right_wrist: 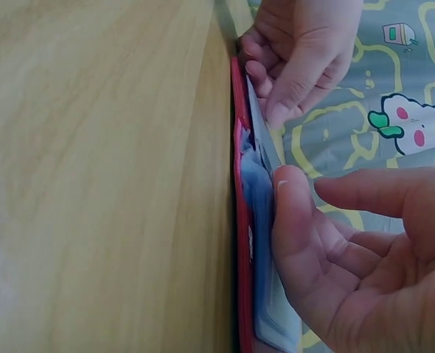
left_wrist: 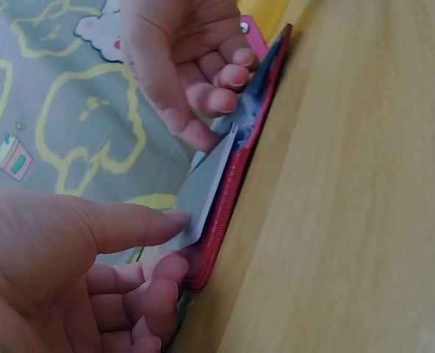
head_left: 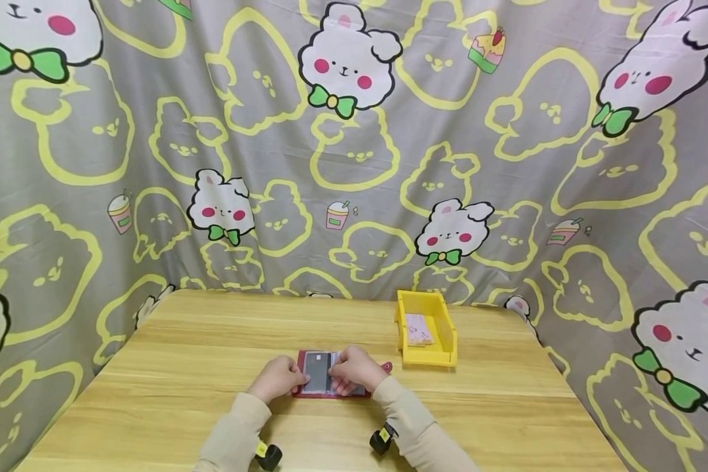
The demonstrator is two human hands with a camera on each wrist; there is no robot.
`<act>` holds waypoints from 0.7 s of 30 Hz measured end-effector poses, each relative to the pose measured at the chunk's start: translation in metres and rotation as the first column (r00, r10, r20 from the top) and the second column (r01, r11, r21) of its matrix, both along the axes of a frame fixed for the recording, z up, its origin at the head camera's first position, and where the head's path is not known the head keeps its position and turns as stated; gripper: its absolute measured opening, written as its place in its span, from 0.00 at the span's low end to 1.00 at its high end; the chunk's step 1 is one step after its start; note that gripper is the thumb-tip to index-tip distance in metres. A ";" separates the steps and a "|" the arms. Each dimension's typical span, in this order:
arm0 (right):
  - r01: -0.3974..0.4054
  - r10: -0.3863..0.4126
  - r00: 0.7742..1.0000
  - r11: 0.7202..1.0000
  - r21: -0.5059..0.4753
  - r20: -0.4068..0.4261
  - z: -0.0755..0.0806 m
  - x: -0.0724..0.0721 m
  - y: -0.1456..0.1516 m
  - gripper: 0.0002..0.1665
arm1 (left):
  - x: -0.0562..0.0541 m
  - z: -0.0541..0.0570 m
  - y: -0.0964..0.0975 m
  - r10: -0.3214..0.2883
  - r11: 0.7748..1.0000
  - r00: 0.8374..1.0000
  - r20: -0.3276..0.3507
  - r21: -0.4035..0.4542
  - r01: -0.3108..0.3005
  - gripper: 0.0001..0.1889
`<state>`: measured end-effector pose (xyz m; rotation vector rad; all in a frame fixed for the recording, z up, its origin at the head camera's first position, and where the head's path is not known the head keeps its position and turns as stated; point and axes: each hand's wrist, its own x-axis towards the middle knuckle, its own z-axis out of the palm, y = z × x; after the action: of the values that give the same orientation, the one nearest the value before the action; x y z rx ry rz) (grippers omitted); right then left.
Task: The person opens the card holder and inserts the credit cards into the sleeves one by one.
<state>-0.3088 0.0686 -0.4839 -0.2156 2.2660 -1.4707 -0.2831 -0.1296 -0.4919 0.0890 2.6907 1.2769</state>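
A red card holder (head_left: 314, 396) lies spread on the wooden table, with clear plastic sleeves (right_wrist: 258, 191) inside. A dark grey card (head_left: 316, 371) with a pale chip mark rests on its left half, slightly raised off the cover in the left wrist view. My left hand (head_left: 280, 378) pinches the card's left end, thumb on top and index finger at the edge. From the other side, my right hand (head_left: 356, 369) touches the card and sleeve edge with a fingertip. Its thumb stands apart in the right wrist view, the other fingers loosely bent. Whether the card sits within a sleeve is unclear.
Behind and to the right stands a yellow bin (head_left: 427, 357) holding a pink patterned packet (head_left: 417, 329). A pink snap tab (head_left: 387, 367) sticks out past the holder's right side. Patterned grey curtain (head_left: 354, 262) surrounds the table (head_left: 224, 328).
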 end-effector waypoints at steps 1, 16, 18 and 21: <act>0.002 -0.002 1.000 1.000 -0.002 0.005 0.000 0.000 0.001 0.07 | 0.000 0.000 0.000 -0.001 1.000 1.000 -0.003 -0.007 0.001 0.14; 0.004 -0.005 1.000 0.999 -0.035 -0.030 0.030 0.002 0.041 0.14 | 0.001 -0.001 0.002 0.008 0.998 1.000 -0.018 -0.055 -0.009 0.14; 0.005 -0.006 0.999 1.000 -0.024 -0.046 0.036 0.002 0.048 0.15 | 0.000 -0.002 0.002 0.010 0.999 1.000 -0.019 -0.052 -0.011 0.14; 0.017 -0.018 0.997 1.000 -0.022 -0.072 0.043 0.001 0.059 0.15 | 0.000 -0.003 0.001 0.012 0.999 1.000 -0.013 -0.046 -0.013 0.14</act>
<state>-0.3081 0.1275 -0.4411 -0.2601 2.3159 -1.5193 -0.2836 -0.1288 -0.4951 0.0747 2.7339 1.2208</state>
